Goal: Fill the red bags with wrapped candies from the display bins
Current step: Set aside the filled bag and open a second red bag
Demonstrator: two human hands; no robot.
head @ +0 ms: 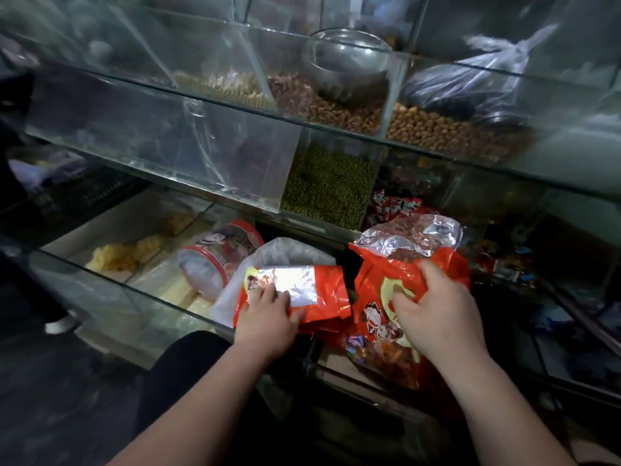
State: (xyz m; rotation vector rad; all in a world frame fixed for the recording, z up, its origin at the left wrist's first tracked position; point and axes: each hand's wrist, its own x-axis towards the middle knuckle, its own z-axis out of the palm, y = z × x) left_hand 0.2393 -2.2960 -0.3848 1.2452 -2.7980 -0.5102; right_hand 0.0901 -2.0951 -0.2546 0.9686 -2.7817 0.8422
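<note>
The left hand (265, 317) is pinning the flat red bag (322, 287) with straight fingers while the right hand (433, 306) is clenching the fuller red bag (373, 297) upright for filling.

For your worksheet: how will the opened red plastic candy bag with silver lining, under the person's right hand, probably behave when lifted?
Probably floppy: the red plastic candy bag crumples where the right hand grips it. Likely bottom-heavy, since wrapped candies bulge low down. Its glossy film may slip.

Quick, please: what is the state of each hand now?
Left hand: open, resting on the flat red bag.
Right hand: gripping the open red bag.
</note>
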